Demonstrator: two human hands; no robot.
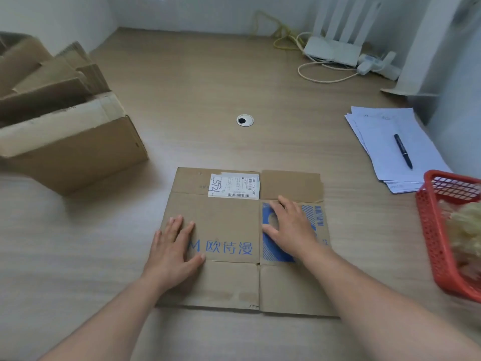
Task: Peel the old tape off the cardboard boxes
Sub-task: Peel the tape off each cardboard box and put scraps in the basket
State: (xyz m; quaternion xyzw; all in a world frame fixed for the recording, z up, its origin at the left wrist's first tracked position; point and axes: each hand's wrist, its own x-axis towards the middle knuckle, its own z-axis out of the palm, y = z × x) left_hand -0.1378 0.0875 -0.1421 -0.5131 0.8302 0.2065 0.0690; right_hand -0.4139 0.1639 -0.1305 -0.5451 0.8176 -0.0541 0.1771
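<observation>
Cardboard flattened box (226,220) under my left hand (173,246) and right hand (289,227), both flat, gripping nothing. Shipping label (234,185) still on; peeling unstarted here, I judge. More boxes (65,142) wait.

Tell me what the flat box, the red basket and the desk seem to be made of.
Box: brown cardboard, matte, with creased folds and frayed edges; likely corrugated. Basket: plastic by the look, with a moulded red lattice wall and a slight sheen. Desk: pale wood grain, smooth; possibly laminate rather than solid wood, but that cannot be told.
</observation>
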